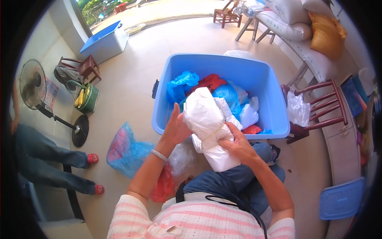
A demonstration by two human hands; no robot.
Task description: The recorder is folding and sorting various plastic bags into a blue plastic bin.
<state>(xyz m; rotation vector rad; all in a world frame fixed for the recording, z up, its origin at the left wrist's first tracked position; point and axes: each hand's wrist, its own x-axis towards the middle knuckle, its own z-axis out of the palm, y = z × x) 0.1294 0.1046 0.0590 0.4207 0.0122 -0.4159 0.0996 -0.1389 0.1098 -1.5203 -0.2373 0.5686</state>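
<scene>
A folded bundle of white plastic bags (206,112) with a thin band around its middle is above my lap, at the near rim of a blue plastic storage bin (220,136). My right hand (238,146) grips the bundle by its lower right side, close to the band. Against its left edge rests my left hand (177,127), one digit raised; the bundle partly hides the other fingers. Inside the bin lie blue plastic bags (226,94), a red bag (210,82) and white bags (249,116).
Blue, clear and red plastic bags (131,158) lie on the floor at left. A standing fan (79,130), green basket (88,98) and another person's legs (53,152) are beyond. At right are a wooden chair (325,124), stacked sacks (286,27) and a blue lid (341,198).
</scene>
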